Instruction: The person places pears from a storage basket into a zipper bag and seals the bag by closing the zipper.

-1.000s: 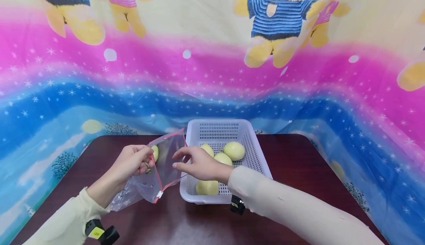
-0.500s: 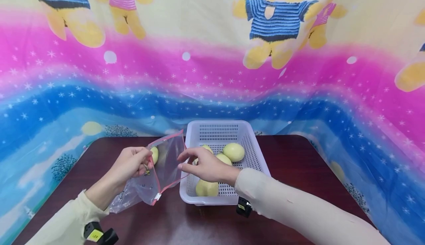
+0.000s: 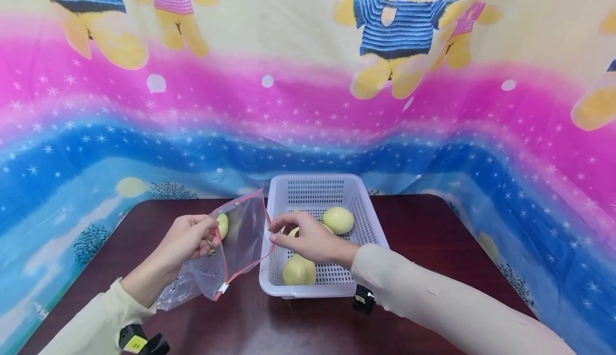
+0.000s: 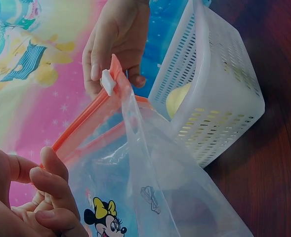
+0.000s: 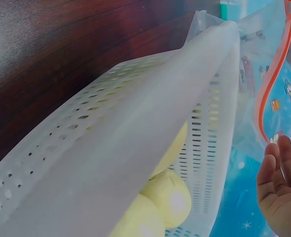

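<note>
My left hand (image 3: 192,237) pinches the left edge of a clear zip bag (image 3: 243,232) with a red-orange rim, a white slider (image 3: 223,288) and cartoon prints. The bag's mouth gapes toward the right, and a rounded yellow-green patch (image 3: 222,226) shows beside the left fingertips. My right hand (image 3: 303,234) is at the bag's right rim, its fingers loosely bent with nothing between them, above the left side of a white perforated plastic basket (image 3: 375,221). In the basket lie several round, pale yellow-green fruits (image 3: 338,220); the hand partly hides some of them.
The dark reddish wooden table (image 3: 414,232) carries the basket. A printed cloth (image 3: 308,109) with teddy bears and snowflakes hangs behind and along both sides. Black cameras (image 3: 363,299) are strapped to both wrists.
My right hand has drawn back to the right, out from over the bag's mouth to its right rim. The left hand keeps its grip; the bag has barely shifted.
</note>
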### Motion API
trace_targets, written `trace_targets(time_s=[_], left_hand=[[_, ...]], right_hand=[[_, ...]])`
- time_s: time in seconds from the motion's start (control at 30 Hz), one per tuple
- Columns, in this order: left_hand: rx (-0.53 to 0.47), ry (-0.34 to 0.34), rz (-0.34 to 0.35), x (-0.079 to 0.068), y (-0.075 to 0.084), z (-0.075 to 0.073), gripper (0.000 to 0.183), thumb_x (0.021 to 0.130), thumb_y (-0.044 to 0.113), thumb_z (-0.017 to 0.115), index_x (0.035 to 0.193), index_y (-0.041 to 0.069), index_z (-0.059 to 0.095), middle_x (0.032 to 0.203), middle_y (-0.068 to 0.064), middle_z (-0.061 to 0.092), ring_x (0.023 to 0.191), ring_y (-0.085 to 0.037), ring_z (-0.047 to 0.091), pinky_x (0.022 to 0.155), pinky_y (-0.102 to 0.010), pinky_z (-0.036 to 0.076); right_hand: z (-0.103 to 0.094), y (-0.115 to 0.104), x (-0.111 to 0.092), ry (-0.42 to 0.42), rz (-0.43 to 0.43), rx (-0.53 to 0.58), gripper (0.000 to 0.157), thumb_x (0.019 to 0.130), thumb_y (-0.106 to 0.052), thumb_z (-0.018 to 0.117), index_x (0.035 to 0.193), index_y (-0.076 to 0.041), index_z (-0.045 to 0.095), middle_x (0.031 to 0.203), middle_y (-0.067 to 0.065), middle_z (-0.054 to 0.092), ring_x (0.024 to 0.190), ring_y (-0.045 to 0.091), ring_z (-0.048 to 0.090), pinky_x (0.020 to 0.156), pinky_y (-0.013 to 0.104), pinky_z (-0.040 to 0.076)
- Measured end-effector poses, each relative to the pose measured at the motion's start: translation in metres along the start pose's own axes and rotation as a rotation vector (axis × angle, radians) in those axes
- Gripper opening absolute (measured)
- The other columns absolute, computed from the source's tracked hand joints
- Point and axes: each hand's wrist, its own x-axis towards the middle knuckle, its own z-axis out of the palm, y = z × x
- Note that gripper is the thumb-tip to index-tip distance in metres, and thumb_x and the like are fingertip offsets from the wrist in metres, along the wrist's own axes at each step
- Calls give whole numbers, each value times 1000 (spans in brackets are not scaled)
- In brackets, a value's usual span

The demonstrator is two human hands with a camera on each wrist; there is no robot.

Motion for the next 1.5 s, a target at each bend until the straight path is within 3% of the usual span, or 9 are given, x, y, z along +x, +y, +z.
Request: trace_targets(time_s=[0.2,0.57,0.9,1.17,1.5], left_hand=[[3,-1,3,-1,1,-1,27,100,19,50,80,6,64,62,6,61,49,-5,47,47,-19,35],[3,2,-7,-1,-1,-2,27,99,18,49,80,4,64,62,6,61,49,-5,46,46,-19,34],[11,7,-11,-1,-1,-2,28,99,18,49,78,6,63,62,5,60,48,-5,46,46,-19,34],[10,15,-22,-1,0,-2,28,99,18,48,82,0,64,63,4,61,49,-6,46,47,-19,34],[4,5,-23,-2,0,-1,28,98,18,48,80,3,63,63,5,60,49,-5,45,46,-19,33]], right_hand=[[-5,6,-3,7,2,15,26,97,-23,64,115,-6,71,105,6,72,91,11,63,81,25,52],[-12,15,-5,-9,24,21,27,96,-20,64,116,-3,70,111,10,72,94,15,63,82,25,52],[-26,23,-7,-2,65,-11,31,98,-21,62,121,-1,69,120,15,71,107,24,65,97,37,51],[-35,32,-9,-4,114,-27,32,98,-24,62,123,-3,69,122,14,71,113,25,64,103,43,49],[-44,43,-10,57,122,-40,33,98,-23,61,122,-2,68,122,15,71,109,24,66,99,41,51]])
